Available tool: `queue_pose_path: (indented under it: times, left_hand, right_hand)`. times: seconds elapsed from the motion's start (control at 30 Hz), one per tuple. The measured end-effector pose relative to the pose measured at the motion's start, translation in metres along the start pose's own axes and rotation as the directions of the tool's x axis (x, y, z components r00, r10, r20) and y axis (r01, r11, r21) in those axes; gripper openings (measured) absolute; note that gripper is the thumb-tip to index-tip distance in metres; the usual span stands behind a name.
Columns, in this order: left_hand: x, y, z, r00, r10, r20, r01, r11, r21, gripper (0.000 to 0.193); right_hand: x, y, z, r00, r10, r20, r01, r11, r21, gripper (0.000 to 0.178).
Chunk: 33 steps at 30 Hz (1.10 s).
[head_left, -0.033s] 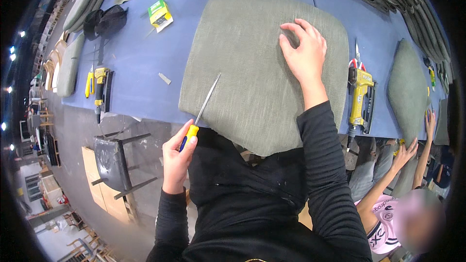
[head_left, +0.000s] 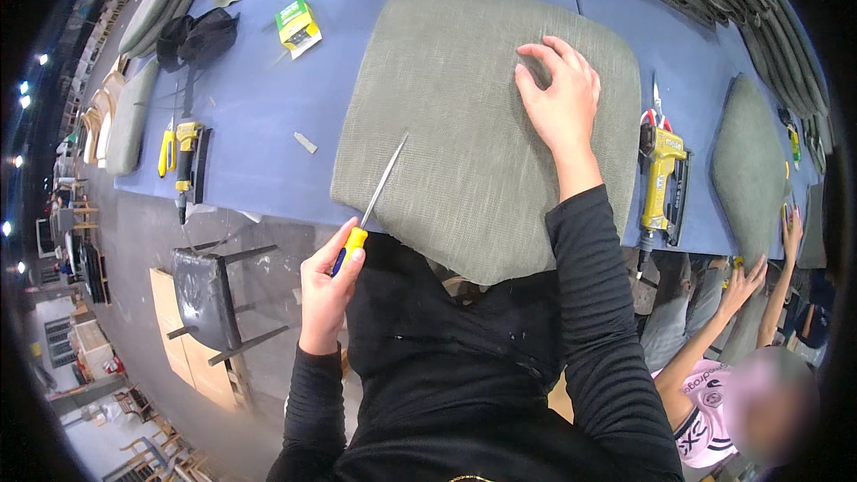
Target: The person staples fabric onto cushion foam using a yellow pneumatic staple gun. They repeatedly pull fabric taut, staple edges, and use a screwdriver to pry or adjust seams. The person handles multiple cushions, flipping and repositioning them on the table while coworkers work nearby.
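Observation:
A grey-green upholstered seat cushion lies in front of me, its near edge overhanging the table. My left hand is closed around the yellow and blue handle of a screwdriver. Its thin metal shaft points up and away over the cushion's left part; whether the tip touches the fabric I cannot tell. On the right part of the cushion my right hand is open and empty, thumb and fingers curved with a gap between them.
On the blue table a yellow staple gun lies right of the cushion beside scissors. Another staple gun and a green-yellow box lie left. Fabric stacks fill the far right. A co-worker's hand holds another cushion.

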<state>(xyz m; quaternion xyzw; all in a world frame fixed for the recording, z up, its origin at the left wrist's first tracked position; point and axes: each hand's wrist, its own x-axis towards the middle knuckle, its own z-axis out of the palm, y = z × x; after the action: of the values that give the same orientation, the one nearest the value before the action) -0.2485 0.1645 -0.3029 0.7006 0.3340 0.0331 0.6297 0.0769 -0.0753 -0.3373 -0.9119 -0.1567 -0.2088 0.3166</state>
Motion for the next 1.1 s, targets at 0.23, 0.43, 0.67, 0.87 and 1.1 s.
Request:
queue_pose_path:
  times: [0.23, 0.43, 0.67, 0.87, 1.1]
  left_hand:
    - [-0.012, 0.015, 0.005, 0.894, 0.447, 0.0, -0.374, 0.746, 0.551, 0.044]
    - [-0.007, 0.013, 0.024, 0.874, 0.486, -0.006, -0.41, 0.744, 0.528, 0.045]
    - [-0.014, 0.028, 0.003, 0.846, 0.531, 0.052, -0.436, 0.631, 0.642, 0.046]
    - [-0.011, 0.019, 0.014, 0.882, 0.471, 0.015, -0.402, 0.734, 0.547, 0.044]
    - [-0.013, 0.002, 0.003, 0.877, -0.212, 0.43, 0.449, 0.68, -0.579, 0.049]
  right_hand:
    - [-0.004, -0.001, -0.004, 0.998, 0.053, -0.024, -0.05, 0.993, 0.102, 0.019]
    - [-0.005, 0.001, -0.004, 0.999, 0.031, -0.045, -0.027, 0.996, 0.088, 0.019]
    - [-0.01, -0.001, -0.006, 0.997, 0.064, -0.04, -0.057, 0.988, 0.146, 0.016]
    - [-0.006, -0.002, -0.007, 0.997, 0.045, -0.058, -0.037, 0.989, 0.143, 0.012]
    - [-0.004, 0.002, -0.005, 0.996, 0.044, -0.072, -0.035, 0.992, 0.124, 0.011]
